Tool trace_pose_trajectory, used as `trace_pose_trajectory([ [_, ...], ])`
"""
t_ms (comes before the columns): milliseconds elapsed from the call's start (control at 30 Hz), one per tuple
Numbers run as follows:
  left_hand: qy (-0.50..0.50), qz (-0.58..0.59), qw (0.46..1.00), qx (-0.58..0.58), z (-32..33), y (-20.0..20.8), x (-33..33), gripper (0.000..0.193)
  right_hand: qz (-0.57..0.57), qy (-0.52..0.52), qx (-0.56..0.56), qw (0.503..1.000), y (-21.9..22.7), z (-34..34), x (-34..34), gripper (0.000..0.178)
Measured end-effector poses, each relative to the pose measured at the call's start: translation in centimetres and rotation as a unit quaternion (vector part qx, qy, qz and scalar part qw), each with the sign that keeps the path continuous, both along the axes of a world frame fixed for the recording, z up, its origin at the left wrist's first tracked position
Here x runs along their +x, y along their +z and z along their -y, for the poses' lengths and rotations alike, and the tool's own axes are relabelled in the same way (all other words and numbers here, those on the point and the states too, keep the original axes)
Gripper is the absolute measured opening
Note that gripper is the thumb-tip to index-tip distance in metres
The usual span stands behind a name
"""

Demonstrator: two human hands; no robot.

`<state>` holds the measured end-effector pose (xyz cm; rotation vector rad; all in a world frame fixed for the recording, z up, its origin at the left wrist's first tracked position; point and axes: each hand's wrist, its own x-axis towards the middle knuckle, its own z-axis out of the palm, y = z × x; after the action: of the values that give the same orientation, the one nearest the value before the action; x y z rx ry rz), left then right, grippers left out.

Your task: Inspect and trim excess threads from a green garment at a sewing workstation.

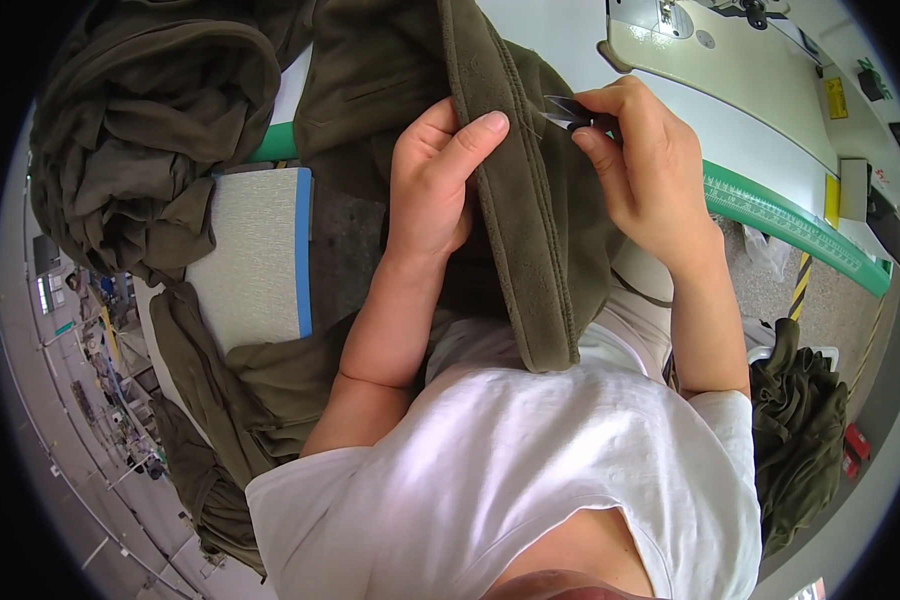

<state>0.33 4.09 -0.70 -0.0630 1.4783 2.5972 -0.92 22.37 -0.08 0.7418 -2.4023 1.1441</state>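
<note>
A dark olive garment hangs from the table over my lap, its long stitched band running down the middle. My left hand is closed on the band's left edge, thumb on top and the other fingers hidden behind the cloth. In my right hand I grip small thread snips between thumb and fingers. Their two dark blades point left, slightly apart, close to the band's stitched right edge. Fine loose threads show near the blade tips.
A large heap of olive cloth lies at the left, beside a pale board with a blue edge. The sewing machine bed is at the far right. A green measuring strip edges the table. More olive cloth hangs at the lower right.
</note>
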Motion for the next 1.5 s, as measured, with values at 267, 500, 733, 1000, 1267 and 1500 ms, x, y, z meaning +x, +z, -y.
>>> trace_pose_trajectory([
  [267,-0.005,-0.005,1.000,-0.002,0.1,-0.3,-0.1,0.018,-0.011,0.017,0.053,0.998,0.7,0.5,0.0,0.019],
  [500,-0.010,-0.009,1.000,0.001,-0.1,-0.3,0.1,0.018,-0.026,-0.034,-0.047,0.998,-0.2,1.4,-0.7,0.018],
  [733,-0.005,-0.011,1.000,0.001,-0.1,-0.3,0.1,0.018,0.057,0.067,-0.046,0.995,0.8,1.2,0.0,0.014],
  [1000,-0.035,0.049,0.995,0.085,1.1,-1.4,-0.1,0.023,0.297,0.028,-0.251,0.921,-1.0,2.2,-0.1,0.021],
  [1267,0.072,0.012,0.997,-0.018,0.1,-2.1,0.8,0.016,0.494,0.111,-0.387,0.771,-1.6,4.8,0.7,0.019],
  [1500,0.020,-0.141,0.954,-0.264,1.8,-0.9,2.4,0.014,0.463,0.094,-0.380,0.795,-1.9,5.3,0.7,0.016],
])
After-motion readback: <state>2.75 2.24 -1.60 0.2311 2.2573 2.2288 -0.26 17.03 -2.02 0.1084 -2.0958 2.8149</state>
